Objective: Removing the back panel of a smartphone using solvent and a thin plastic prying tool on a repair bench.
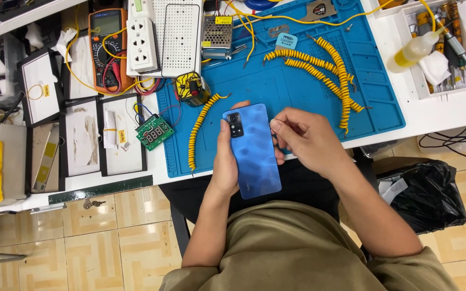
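- Here, the left hand (225, 164) held a blue phone (253, 151) back-up over the lap, just off the tabletop's (136, 178) near edge; its thumb lay along the phone's 9 o'clock edge and its fingers wrapped beneath, so it gripped the phone.
- The right hand (306, 137) sat at the phone's 3 o'clock side, with fingers (277, 127) curled together and their tips touching the phone's right edge; I could not tell whether they pinched anything small.
- The phone's camera block (235, 125) pointed toward 12 o'clock.
- A blue mat (276, 86) covered the tabletop at 12 o'clock from the phone.
- A yellow coiled lead (199, 129) lay on the mat at 10 o'clock from the phone, near it but apart.
- More yellow coils (324, 67) lay at 1 o'clock, well apart from the hands.
- A small green circuit board (155, 131) with a digit display sat at 9 o'clock, just off the mat.
- An orange multimeter (108, 48) and a white power strip (142, 46) stood at 10 to 11 o'clock, farther back.
- A squeeze bottle (413, 53) of yellow liquid lay at 2 o'clock beside a white tray (413, 81).
- A black bag (427, 194) sat on the floor at 3 o'clock.
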